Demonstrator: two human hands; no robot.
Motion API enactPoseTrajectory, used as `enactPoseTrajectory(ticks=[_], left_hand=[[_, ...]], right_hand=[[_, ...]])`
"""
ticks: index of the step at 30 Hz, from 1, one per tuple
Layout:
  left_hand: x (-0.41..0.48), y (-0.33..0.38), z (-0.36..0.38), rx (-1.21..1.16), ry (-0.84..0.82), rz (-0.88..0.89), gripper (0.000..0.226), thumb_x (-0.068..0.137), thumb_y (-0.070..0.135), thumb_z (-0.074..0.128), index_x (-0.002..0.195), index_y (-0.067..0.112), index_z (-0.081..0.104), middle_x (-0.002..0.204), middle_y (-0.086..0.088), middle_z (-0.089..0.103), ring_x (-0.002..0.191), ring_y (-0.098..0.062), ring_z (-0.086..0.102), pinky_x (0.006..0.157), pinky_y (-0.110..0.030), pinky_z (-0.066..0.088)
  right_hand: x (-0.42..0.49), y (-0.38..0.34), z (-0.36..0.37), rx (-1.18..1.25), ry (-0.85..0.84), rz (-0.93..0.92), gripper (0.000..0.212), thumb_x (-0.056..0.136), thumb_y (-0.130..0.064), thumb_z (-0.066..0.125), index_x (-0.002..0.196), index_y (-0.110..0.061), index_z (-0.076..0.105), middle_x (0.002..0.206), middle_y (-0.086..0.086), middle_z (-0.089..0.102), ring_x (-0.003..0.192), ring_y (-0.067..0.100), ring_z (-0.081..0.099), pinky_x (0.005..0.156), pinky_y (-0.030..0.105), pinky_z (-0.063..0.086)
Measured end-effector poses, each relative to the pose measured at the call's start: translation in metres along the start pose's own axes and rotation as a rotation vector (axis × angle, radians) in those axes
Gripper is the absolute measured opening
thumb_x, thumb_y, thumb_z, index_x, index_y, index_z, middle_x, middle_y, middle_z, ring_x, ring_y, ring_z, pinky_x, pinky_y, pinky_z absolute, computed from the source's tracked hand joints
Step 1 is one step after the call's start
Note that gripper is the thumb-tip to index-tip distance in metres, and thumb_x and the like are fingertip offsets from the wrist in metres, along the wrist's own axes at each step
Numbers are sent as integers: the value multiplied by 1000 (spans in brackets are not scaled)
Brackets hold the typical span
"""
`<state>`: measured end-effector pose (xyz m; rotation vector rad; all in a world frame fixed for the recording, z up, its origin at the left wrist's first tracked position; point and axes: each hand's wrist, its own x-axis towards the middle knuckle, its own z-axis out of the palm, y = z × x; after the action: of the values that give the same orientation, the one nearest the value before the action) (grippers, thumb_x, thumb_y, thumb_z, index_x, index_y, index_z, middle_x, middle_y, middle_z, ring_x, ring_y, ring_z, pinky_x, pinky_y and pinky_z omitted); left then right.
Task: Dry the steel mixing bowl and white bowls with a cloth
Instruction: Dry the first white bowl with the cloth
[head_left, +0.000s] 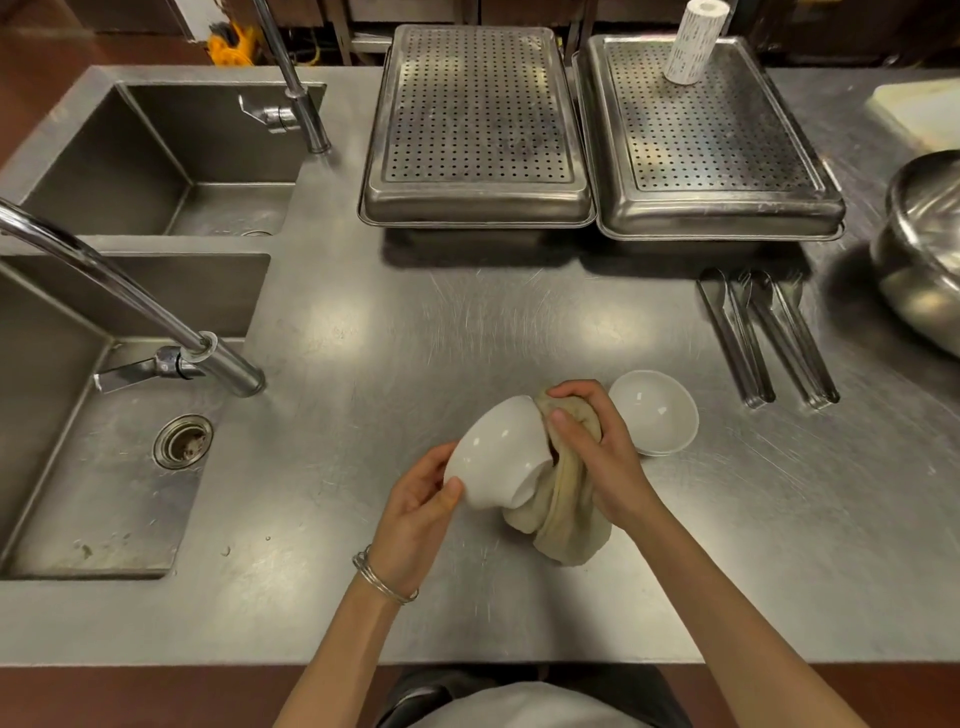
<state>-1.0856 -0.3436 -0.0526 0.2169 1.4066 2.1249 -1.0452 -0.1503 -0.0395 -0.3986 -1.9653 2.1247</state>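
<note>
My left hand (420, 506) grips a white bowl (501, 449) tipped on its side just above the steel counter, its mouth facing right. My right hand (592, 447) holds a beige cloth (563, 512) bunched against the bowl's mouth, with the cloth's tail hanging down onto the counter. A second white bowl (655, 411) rests upright on the counter just right of my right hand. The steel mixing bowl (922, 249) stands at the far right edge, partly cut off by the frame.
Two sink basins (119, 156) with faucets (156, 317) fill the left side. Two perforated steel trays (475, 130) sit at the back, a paper roll (693, 41) on the right one. Steel tongs (763, 332) lie right of centre. A pale cutting board (919, 111) sits far right.
</note>
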Motion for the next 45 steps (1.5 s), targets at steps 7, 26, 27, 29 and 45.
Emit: enactPoseTrajectory(ticks=[7,26,27,29,45], left_hand=[[4,2,10,169,117,-26,41,67,42,59,103,23,62,99,10,67,95,-10,60,76,-29,50],[30,35,35,347,12,-176,32,66,24,70,97,16,67,93,0,70,80,-6,66,69,-18,53],[28,33,36,320,46,-158,34,64,22,69,97,15,67,92,0,69,79,-6,65,67,-18,52],[23,31,38,278,69,-109,34,64,20,70,96,14,67,89,1,69,80,-7,65,66,-18,51],[18,27,36,120,-18,81,30,66,28,68,96,28,67,95,7,67,92,-12,61,75,-22,50]], right_hand=[[1,7,5,-68,38,-16,14,81,-24,59,94,-25,55,94,-20,59,91,-3,55,81,12,43],[9,-16,3,-338,-55,-111,24,78,-43,57,99,-32,55,104,-13,60,95,-1,55,80,9,42],[6,-17,6,-411,-45,-159,23,81,-40,57,102,-29,55,105,-9,58,97,-2,54,81,7,40],[-1,-20,11,-526,-58,-258,23,87,-32,56,108,-24,55,106,-4,54,98,-3,51,83,5,36],[2,-36,0,-148,70,-150,13,87,-22,54,98,-27,55,102,-8,61,94,4,58,81,15,45]])
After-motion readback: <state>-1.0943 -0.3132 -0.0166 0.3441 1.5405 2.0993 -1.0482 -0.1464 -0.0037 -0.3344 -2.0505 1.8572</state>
